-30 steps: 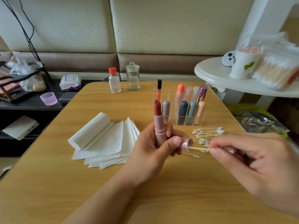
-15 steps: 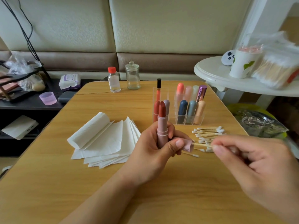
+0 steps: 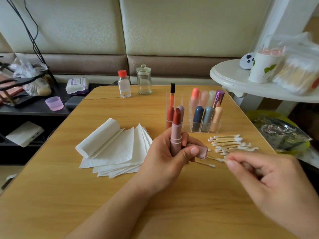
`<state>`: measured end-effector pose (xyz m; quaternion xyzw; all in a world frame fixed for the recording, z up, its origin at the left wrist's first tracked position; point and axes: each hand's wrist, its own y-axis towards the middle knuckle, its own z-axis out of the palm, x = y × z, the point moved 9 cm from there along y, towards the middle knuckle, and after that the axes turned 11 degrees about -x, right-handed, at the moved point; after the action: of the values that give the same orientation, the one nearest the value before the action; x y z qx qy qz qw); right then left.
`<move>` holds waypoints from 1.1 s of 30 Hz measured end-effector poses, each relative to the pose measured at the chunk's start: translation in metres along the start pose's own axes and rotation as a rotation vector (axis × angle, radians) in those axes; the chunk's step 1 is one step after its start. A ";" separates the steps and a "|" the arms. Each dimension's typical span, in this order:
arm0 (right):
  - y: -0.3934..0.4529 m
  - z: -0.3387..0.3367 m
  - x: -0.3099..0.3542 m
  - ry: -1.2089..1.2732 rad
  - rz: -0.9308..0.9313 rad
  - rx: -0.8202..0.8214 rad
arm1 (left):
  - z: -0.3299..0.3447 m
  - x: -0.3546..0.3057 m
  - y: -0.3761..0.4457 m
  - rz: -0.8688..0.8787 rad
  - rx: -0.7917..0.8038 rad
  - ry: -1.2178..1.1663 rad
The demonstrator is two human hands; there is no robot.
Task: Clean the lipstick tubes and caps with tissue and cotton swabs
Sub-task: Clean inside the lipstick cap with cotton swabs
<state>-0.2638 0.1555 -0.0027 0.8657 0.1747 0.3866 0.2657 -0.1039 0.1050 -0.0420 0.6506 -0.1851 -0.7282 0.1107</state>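
Two hands: left hand (image 3: 165,157) grips lipstick (image 3: 176,131), cap (image 3: 201,151); right hand (image 3: 269,185) blurred.

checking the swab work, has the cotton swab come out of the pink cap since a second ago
Yes. The right hand has drawn the cotton swab out of the pink cap, back toward the swab pile; its tip now sits clear of the opening.

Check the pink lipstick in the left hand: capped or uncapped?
Uncapped. The red bullet stands exposed atop the pink lipstick, and the left hand also holds its pink cap separately.
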 end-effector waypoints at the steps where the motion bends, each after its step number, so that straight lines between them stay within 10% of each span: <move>1: -0.004 0.005 0.004 0.001 -0.002 0.041 | -0.001 0.000 0.000 0.000 -0.005 0.004; 7: 0.005 0.000 -0.003 0.315 0.185 0.047 | 0.000 0.003 0.001 -0.018 0.016 -0.019; 16: 0.002 0.000 0.007 -0.092 -0.031 0.027 | 0.002 0.004 0.000 -0.036 0.041 0.046; 33: 0.006 -0.002 -0.009 0.093 0.055 -0.022 | 0.000 0.002 0.000 -0.042 0.023 0.105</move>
<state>-0.2711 0.1469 -0.0034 0.8483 0.1586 0.4353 0.2563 -0.1043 0.1038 -0.0435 0.6928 -0.1736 -0.6931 0.0976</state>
